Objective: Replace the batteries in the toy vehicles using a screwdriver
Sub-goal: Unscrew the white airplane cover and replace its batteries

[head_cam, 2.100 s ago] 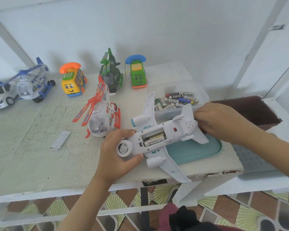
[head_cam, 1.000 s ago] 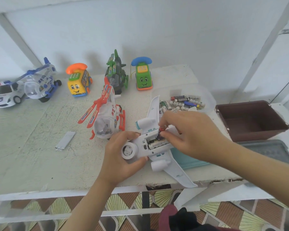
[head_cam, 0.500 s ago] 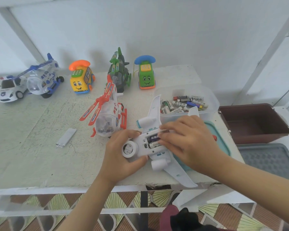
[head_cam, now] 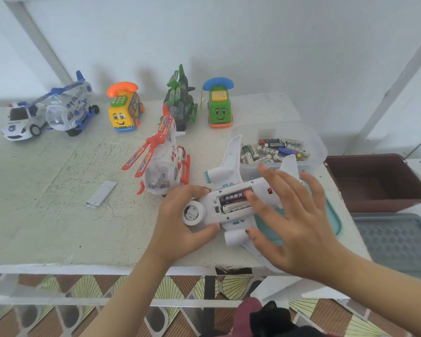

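A white toy airplane (head_cam: 229,176) lies belly-up near the table's front edge. Its open battery compartment holds two batteries (head_cam: 233,201), the far one dark, the near one silver. My left hand (head_cam: 180,222) grips the plane's nose end. My right hand (head_cam: 292,220) hovers over the plane's rear with fingers spread, one fingertip pressing on the far battery's right end. A small grey battery cover (head_cam: 101,197) lies loose on the table to the left. A clear tub (head_cam: 311,144) holding several batteries stands just behind the plane. No screwdriver is visible.
A red-and-white helicopter (head_cam: 163,164) lies beside the plane. Along the back stand a police car (head_cam: 22,122), blue helicopter (head_cam: 68,108), yellow phone car (head_cam: 124,110), green helicopter (head_cam: 180,103) and green phone car (head_cam: 219,105). A teal lid (head_cam: 333,215), brown bin (head_cam: 374,181) and grey lid (head_cam: 394,239) lie right.
My right hand came from the plane's tail to the compartment, put in a dark battery, then opened its fingers. The left hand kept its grip on the nose.
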Tool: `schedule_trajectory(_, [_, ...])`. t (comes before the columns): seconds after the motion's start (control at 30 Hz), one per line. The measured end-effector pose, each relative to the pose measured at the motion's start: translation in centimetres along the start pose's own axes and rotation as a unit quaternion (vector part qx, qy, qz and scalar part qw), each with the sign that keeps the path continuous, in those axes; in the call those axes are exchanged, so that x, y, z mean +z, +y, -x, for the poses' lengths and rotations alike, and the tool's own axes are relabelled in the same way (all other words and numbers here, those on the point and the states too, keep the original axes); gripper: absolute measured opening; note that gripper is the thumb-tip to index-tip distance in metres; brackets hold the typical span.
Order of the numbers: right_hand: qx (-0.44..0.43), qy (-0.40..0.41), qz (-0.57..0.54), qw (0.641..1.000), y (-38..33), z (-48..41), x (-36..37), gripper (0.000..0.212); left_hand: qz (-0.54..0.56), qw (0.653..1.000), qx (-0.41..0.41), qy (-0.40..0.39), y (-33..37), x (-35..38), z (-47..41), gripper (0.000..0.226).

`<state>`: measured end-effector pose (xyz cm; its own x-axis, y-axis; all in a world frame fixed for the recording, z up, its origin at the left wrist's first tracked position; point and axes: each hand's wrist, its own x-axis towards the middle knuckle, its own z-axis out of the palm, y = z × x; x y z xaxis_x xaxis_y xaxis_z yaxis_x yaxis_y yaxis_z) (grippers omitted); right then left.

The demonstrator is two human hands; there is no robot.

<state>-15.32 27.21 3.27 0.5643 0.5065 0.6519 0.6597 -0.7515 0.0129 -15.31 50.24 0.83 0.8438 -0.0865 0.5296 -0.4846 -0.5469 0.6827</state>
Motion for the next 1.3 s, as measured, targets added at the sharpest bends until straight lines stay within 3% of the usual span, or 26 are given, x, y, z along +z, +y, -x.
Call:
schedule_trajectory(0.27, [0.061, -0.019, -0.04, 0.997, -0.1, -0.8, 0.4, 0.04, -0.005, 1.0, 0.016, -0.006, -0.2, 0.2, 0.1, 0.049])
schedule_trajectory(0.43, [0.045, -0.06, -0.013, 0.997, 0.4, -0.9, 0.5, 0.039, -0.011, 1.0, 0.02, 0.0, -0.1, 0.2, 0.1, 0.049])
schedule_trajectory(0.8, [-0.006, -0.069, -0.078, 0.995, 1.6, -1.6, 0.3, 0.033, -0.011, 1.0, 0.0, -0.007, 0.5, 0.1, 0.0, 0.047])
schedule_trajectory(1.07, [-0.074, -0.151, 0.007, 0.986, 0.8, -1.8, -0.3, 0.034, -0.005, 1.0, 0.007, 0.004, 0.8, 0.1, 0.1, 0.045])
schedule_trajectory(1.3, [-0.051, -0.116, -0.036, 0.991, 0.4, -2.7, -2.4, 0.033, 0.043, 0.996, 0.048, 0.06, 1.4, -0.2, 0.0, 0.049])
